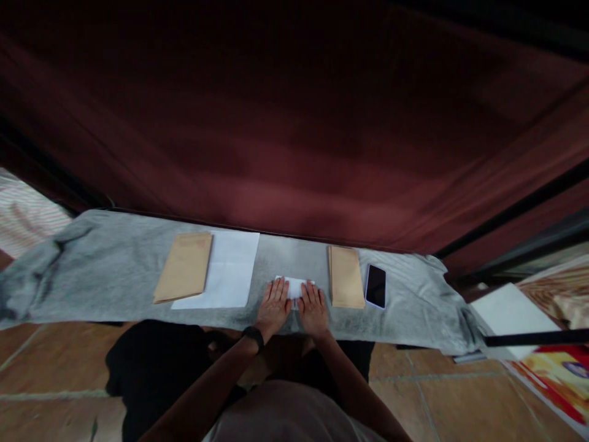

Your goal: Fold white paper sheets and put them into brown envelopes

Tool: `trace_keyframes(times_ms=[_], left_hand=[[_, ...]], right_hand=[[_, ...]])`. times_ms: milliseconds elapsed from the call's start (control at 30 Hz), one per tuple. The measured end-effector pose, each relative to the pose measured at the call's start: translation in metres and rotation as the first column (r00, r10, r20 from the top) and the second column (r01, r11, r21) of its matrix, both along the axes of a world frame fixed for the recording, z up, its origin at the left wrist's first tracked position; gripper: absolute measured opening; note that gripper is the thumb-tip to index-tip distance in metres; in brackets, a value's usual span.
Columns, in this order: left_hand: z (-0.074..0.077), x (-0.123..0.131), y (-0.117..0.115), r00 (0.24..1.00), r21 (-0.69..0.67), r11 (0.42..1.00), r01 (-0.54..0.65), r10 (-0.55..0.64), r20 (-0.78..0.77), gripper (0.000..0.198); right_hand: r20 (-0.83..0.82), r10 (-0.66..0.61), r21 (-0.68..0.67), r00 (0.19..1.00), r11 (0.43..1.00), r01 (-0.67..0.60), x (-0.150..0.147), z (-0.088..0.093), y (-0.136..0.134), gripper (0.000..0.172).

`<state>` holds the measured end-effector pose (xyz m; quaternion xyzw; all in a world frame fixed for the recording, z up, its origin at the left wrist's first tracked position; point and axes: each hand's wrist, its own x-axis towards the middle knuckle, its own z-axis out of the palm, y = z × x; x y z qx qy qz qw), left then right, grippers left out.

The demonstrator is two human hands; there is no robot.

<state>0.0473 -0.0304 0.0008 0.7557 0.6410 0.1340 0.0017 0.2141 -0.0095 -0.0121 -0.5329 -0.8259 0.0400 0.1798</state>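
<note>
A small folded piece of white paper (295,289) lies flat on the grey cloth in front of me. My left hand (275,306) rests palm down on its left part, fingers stretched forward, with a dark band on the wrist. On the right part lies my right hand (313,309), also flat with its fingers extended. Both hands cover much of the paper, so its lower edge is partly hidden. To the left, larger white sheets (234,270) sit partly under a stack of brown envelopes (184,265). Just right of my right hand is another brown envelope stack (346,277).
A phone (376,286) with a dark screen lies right of the right-hand envelopes. The grey cloth (119,270) covers the long narrow surface. Behind it rises a dark red fabric wall (294,202). A white box-like object (515,316) stands beyond the right end.
</note>
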Motion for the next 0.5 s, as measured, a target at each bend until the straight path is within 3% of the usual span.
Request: trace_keyframes(times_ms=[100,200,500], left_hand=[[0.003,0.002,0.006,0.988,-0.009,0.988,0.156,-0.156,0.001,0.055],[0.003,0.004,0.011,0.973,-0.048,0.972,0.231,-0.230,0.026,0.054],[0.002,-0.004,0.007,0.983,-0.040,0.983,0.180,-0.178,0.050,0.057]], right_hand=[[0.009,-0.002,-0.020,1.000,1.000,0.002,0.001,0.001,0.000,0.048],[0.011,-0.008,-0.041,1.000,0.999,0.008,0.000,0.002,0.000,0.049],[0.036,-0.007,-0.003,0.999,1.000,0.007,0.001,0.002,-0.002,0.052]])
